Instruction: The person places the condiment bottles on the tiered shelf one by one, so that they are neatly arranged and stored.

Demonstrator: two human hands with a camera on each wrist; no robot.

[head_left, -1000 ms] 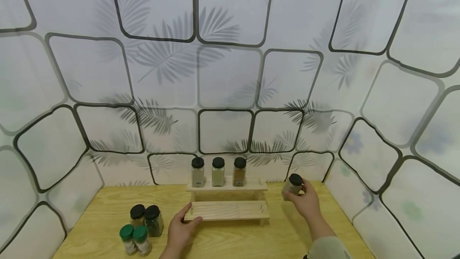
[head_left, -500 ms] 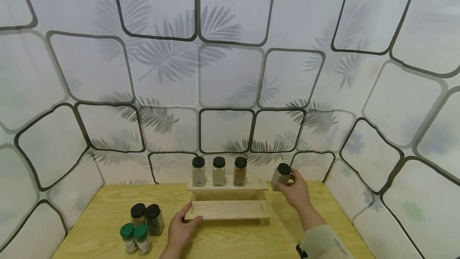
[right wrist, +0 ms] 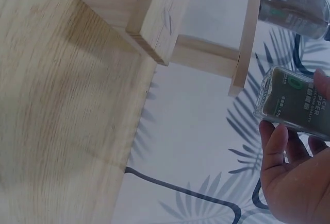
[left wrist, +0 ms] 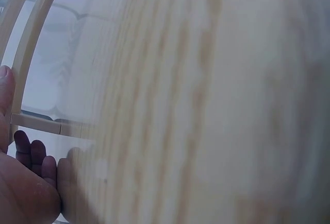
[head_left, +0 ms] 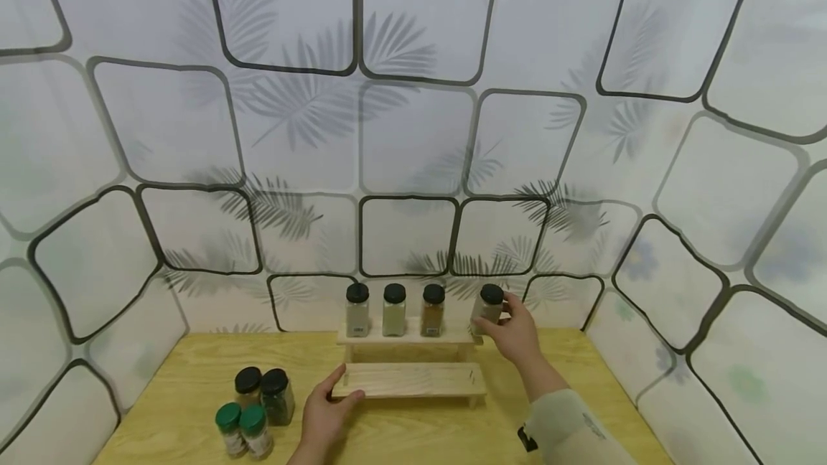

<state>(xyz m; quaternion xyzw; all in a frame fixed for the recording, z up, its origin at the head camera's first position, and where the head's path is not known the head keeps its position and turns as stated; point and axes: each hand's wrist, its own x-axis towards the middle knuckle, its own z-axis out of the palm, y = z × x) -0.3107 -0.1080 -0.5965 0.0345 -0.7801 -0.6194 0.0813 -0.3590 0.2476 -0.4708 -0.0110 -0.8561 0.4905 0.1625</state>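
Observation:
My right hand (head_left: 515, 332) grips a pepper jar (head_left: 487, 309) with a black lid at the right end of the rack's upper shelf. In the right wrist view the clear jar (right wrist: 294, 100) shows grey-brown contents and a PEPPER label, and its base looks slightly apart from the shelf. My left hand (head_left: 324, 411) holds the left end of the lower shelf (head_left: 413, 379) of the wooden rack, thumb in front. On the upper shelf (head_left: 413, 340) stand three black-lidded jars: a whitish one (head_left: 357, 312), a pale green one (head_left: 394, 312) and a brown one (head_left: 432, 312).
Left of the rack, two black-lidded jars (head_left: 276, 399) and two green-capped jars (head_left: 255, 433) stand close together on the wood-patterned table (head_left: 187, 386). A patterned curtain (head_left: 413, 235) hangs right behind the rack and along both sides.
My right hand has carried the pepper jar leftward and up, from beside the rack to the upper shelf's right end. My left hand has stayed on the lower shelf.

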